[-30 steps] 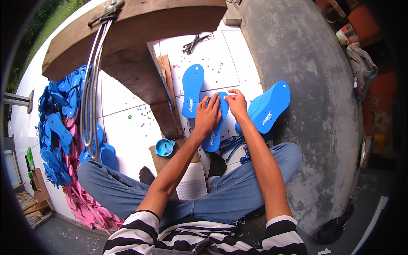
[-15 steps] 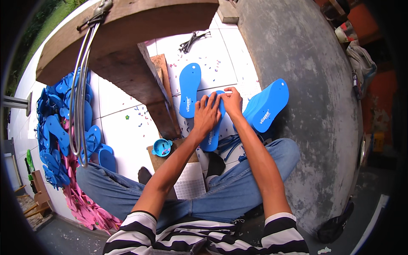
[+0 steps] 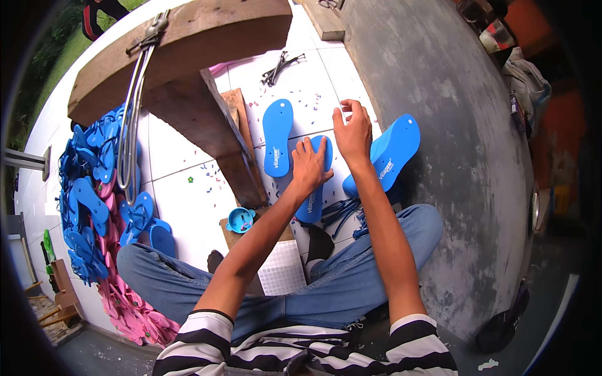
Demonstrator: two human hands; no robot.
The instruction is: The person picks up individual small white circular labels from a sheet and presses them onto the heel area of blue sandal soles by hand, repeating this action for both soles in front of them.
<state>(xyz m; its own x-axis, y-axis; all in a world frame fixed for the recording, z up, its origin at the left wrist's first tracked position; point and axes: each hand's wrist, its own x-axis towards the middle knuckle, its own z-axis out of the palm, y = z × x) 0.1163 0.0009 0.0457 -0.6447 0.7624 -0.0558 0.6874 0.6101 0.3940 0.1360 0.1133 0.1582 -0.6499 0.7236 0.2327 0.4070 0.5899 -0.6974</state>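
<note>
A blue flip-flop sole (image 3: 309, 209) lies between my legs, toe end away from me. My left hand (image 3: 309, 166) rests across its middle and grips it, thumb at the right edge and fingers over the upper part. To the right, my right hand (image 3: 353, 135) is raised off the sole, fingers loosely bent and thumb a little apart, nothing visible in it. Another blue sole (image 3: 278, 135) lies flat to the left. Beyond my right wrist, a stack of blue soles (image 3: 400, 147) leans at a slant, partly hidden by that wrist. Dark blue straps (image 3: 342, 212) lie below the stack.
A wooden stand (image 3: 182, 56) with hanging metal rods (image 3: 130, 135) rises at left. Piles of blue flip-flops (image 3: 88, 207) and pink flip-flops (image 3: 135, 310) lie beyond it. A small blue bowl (image 3: 240, 220) sits near my left forearm. A grey ledge (image 3: 439, 125) borders the right.
My right hand has lifted away from the sole's toe end, moving right and away from me. My left hand stays on the sole, its fingers slightly shifted. The view has tilted slightly.
</note>
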